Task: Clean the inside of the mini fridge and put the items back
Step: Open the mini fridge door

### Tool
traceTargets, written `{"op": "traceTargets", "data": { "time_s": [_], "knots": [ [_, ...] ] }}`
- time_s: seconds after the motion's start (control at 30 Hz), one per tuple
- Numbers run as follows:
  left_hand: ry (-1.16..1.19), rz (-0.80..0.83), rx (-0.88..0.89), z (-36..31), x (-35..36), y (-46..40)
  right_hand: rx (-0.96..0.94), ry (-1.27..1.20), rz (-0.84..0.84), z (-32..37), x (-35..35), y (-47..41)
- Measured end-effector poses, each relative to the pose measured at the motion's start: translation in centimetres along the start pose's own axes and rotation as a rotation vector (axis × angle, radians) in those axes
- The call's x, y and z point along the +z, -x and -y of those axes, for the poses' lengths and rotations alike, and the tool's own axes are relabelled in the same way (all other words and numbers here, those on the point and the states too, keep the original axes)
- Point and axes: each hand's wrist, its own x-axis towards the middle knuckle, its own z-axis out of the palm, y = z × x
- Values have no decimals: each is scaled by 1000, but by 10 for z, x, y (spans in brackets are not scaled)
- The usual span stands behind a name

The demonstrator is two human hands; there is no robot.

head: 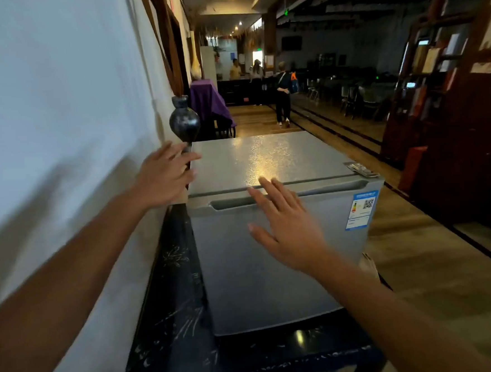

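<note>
Head view: a silver mini fridge (271, 242) is seen closed, standing on a dark, scratched table (172, 321) set along a pale wall (44, 112) at nine o'clock. Its door faces the camera, with a recessed handle slot (228, 203) running along the door's top edge. A blue energy label (362, 210) is stuck at the door's upper corner toward three o'clock, and a metal hinge (360, 169) is seen on the top just above it.

The left hand (165, 177) is stretched out at the fridge's top corner toward ten o'clock, fingers spread and nothing grasped; whether the corner is touched cannot be told. The right hand (288, 229) is held flat and open in front of the door's upper part, its fingertips reaching over the handle slot near the top edge, with nothing gripped.

A dark round vase (184, 121) stands against the wall just beyond the left hand, at eleven o'clock. Farther off, at twelve o'clock, a purple cloth (206, 101) is draped over furniture, and several people (283, 96) are seen on the wooden floor (418, 261).
</note>
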Motion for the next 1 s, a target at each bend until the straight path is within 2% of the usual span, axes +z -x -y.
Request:
{"op": "traceTargets", "data": {
  "time_s": [0.1, 0.17, 0.33, 0.57, 0.73, 0.87, 1.0],
  "knots": [
    [-47, 421, 48, -1, 18, -47, 22, 121, 44, 15, 18, -39],
    [45, 538, 55, 0, 40, -58, 38, 132, 107, 21, 29, -51],
    [255, 551, -16, 11, 62, -59, 56, 155, 97, 24, 40, -54],
    [285, 529, -1, 18, 68, -58, 77, -30, 78, 36, 14, -35],
    [229, 541, -8, 8, 64, -70, 61, -158, 102, 38, -29, 33],
    [158, 482, 120, -28, 55, -75, 149, -201, 184, 36, -75, 99],
    [160, 511, 205, -76, 55, -82, 239, -46, 366, 32, -127, 152]
  ]
}}
